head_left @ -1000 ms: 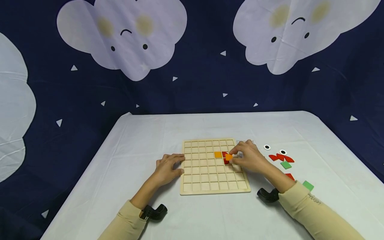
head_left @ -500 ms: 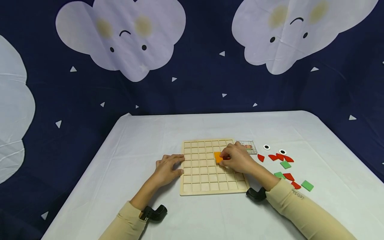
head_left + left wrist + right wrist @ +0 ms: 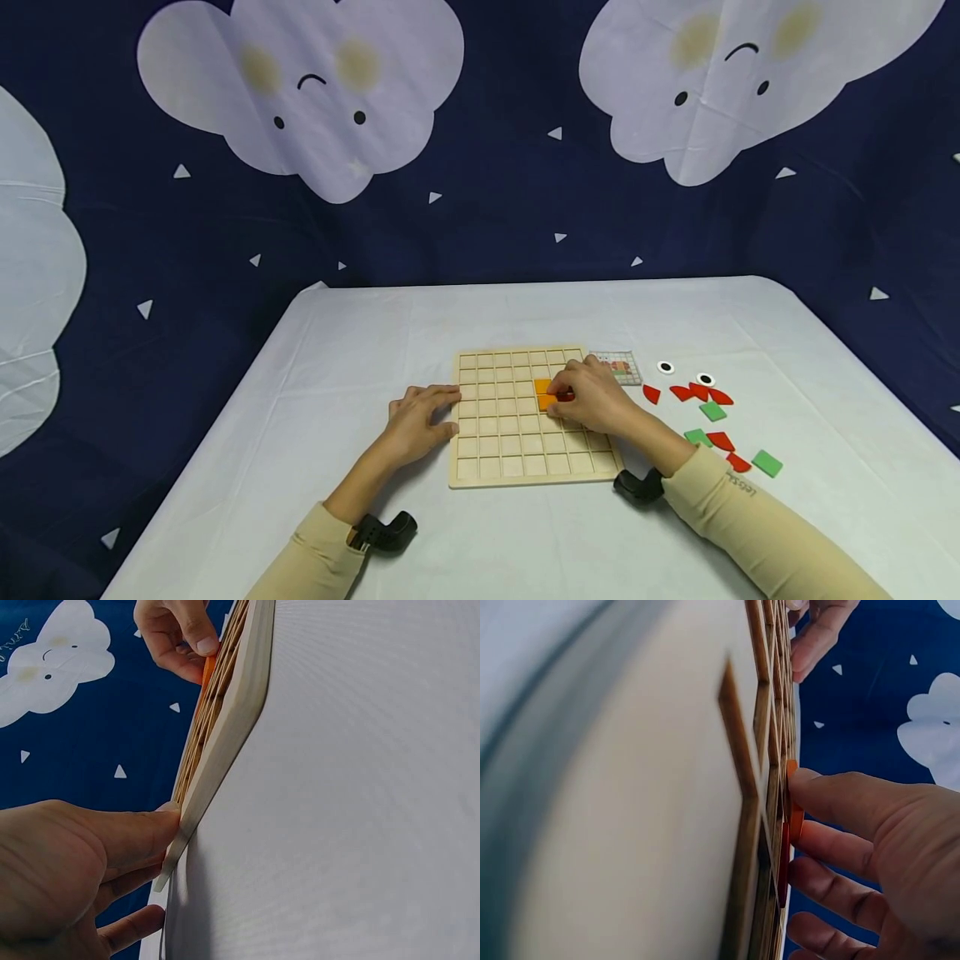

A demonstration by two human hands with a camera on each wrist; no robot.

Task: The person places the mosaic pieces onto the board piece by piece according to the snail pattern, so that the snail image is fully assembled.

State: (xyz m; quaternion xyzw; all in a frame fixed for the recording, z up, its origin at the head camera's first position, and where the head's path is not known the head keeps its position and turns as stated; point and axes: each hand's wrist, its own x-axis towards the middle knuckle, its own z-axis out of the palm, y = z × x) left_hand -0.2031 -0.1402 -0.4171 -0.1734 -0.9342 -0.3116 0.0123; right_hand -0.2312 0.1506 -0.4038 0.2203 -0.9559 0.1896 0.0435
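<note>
A wooden grid board (image 3: 510,446) lies on the white table. My left hand (image 3: 420,423) rests at its left edge, and the left wrist view shows the thumb (image 3: 142,832) touching the board's rim. Over the board's right half, my right hand (image 3: 600,398) pinches an orange square tile (image 3: 547,402) between thumb and index finger. Another orange square tile (image 3: 542,386) sits directly beyond it in the grid. Close beside the held tile is a red piece (image 3: 784,866), partly hidden by the right hand.
A small picture card (image 3: 621,367) lies beyond the right hand. Farther right are several red rounded pieces (image 3: 682,393), green square tiles (image 3: 767,463) and two white discs with black centres, one eye-like disc (image 3: 706,380) nearer. A dark cloud-print curtain (image 3: 495,233) hangs behind the table.
My right hand has moved left with the orange tile and lowered it into the grid below the other orange tile. The picture card has come into view. My left hand has stayed put.
</note>
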